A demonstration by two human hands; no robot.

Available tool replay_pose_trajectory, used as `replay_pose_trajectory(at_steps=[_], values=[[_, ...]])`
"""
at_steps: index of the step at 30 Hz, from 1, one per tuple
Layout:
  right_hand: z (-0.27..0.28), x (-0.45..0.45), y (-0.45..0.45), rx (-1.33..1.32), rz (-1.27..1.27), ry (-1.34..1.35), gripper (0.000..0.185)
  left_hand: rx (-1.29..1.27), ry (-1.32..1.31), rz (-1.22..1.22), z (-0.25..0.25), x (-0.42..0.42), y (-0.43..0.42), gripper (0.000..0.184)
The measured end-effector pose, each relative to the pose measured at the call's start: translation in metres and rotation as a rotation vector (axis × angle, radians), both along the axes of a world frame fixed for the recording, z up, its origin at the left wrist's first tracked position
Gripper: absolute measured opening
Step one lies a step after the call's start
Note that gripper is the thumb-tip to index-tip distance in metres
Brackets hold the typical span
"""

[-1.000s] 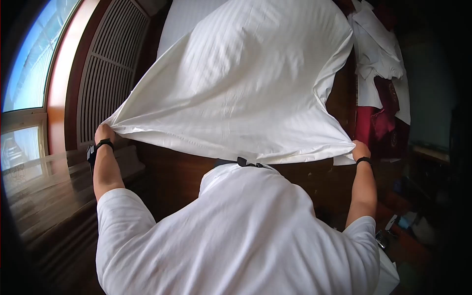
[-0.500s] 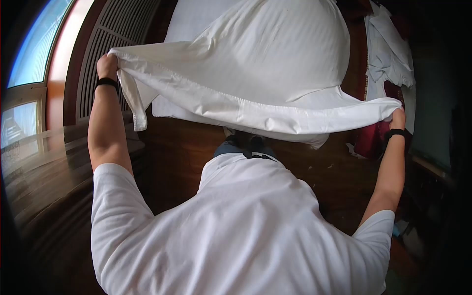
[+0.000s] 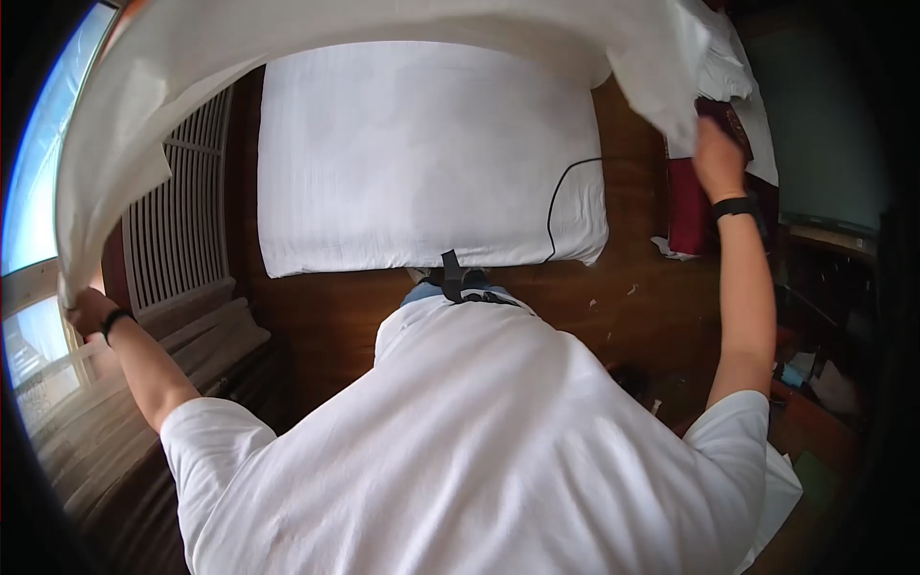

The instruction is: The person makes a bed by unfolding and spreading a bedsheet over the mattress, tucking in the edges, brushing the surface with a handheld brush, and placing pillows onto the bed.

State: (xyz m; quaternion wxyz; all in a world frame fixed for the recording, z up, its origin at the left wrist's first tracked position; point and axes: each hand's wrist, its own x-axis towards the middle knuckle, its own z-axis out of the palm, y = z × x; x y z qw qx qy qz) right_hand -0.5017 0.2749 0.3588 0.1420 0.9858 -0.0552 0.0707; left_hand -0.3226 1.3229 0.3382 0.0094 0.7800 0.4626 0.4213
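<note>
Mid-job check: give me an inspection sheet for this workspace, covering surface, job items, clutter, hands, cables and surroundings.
Surface: bed under a smooth white cover, lightly creased.
Job's things: white sheet raised in an arch, covering the bed's far end from view.
Clutter: pale scraps on the wooden floor; white linens beside burgundy cloth at right.
Hands: left hand and right hand grip the sheet far apart; right blurred.
Cables: dark cable curving over the bed's right side; ends unclear.
Surroundings: window, slatted panel and sheer curtain at left.
</note>
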Motion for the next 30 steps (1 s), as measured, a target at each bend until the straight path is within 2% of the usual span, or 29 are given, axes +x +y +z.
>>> replay_pose_trajectory(at_steps=[1,2,3,4,5,7,8,9,12,18,20,23,25,28,30], values=[[-0.041,-0.031,0.027,0.032,-0.001,0.399,0.05,0.033,0.258,-0.195,-0.04,-0.051,-0.031,0.033],[-0.074,-0.061,0.044,0.077,-0.114,0.595,0.043,0.019,0.364,-0.631,-0.077,-0.1,-0.054,0.032],[-0.099,-0.089,0.049,0.175,-0.165,0.576,0.039,-0.095,0.583,-0.811,-0.141,-0.14,-0.035,0.032],[-0.122,-0.113,0.048,0.25,-0.187,0.567,0.034,-0.155,0.854,-0.761,-0.167,-0.178,-0.056,0.031],[-0.123,-0.124,0.059,0.269,-0.242,0.593,0.032,-0.137,0.996,-0.654,-0.174,-0.201,-0.085,0.029],[-0.13,-0.141,0.066,0.295,-0.304,0.6,0.027,-0.306,0.883,-0.569,-0.181,-0.224,-0.117,0.032],[-0.135,-0.151,0.06,0.297,-0.304,0.569,0.026,-0.348,0.928,-0.506,-0.185,-0.228,-0.111,0.033],[-0.135,-0.154,0.055,0.29,-0.35,0.568,0.025,-0.335,0.917,-0.516,-0.194,-0.229,-0.098,0.033],[-0.136,-0.16,0.04,0.28,-0.48,0.564,0.024,-0.217,0.877,-0.528,-0.18,-0.211,-0.103,0.027],[-0.138,-0.159,0.048,0.327,-0.538,0.63,0.027,-0.224,0.942,-0.56,-0.169,-0.184,-0.128,0.021],[-0.145,-0.161,0.048,0.368,-0.559,0.705,0.03,-0.236,0.967,-0.556,-0.165,-0.182,-0.132,0.02],[-0.161,-0.167,0.042,0.422,-0.604,0.683,0.028,-0.271,0.995,-0.517,-0.151,-0.18,-0.144,0.019],[-0.169,-0.17,0.038,0.544,-0.63,0.515,0.026,-0.293,0.939,-0.525,-0.157,-0.173,-0.138,0.019],[-0.163,-0.149,0.039,0.583,-0.612,0.415,0.023,-0.325,0.895,-0.542,-0.16,-0.161,-0.13,0.023],[-0.156,-0.131,0.04,0.677,-0.59,0.296,0.022,-0.383,0.873,-0.535,-0.147,-0.145,-0.146,0.023]])
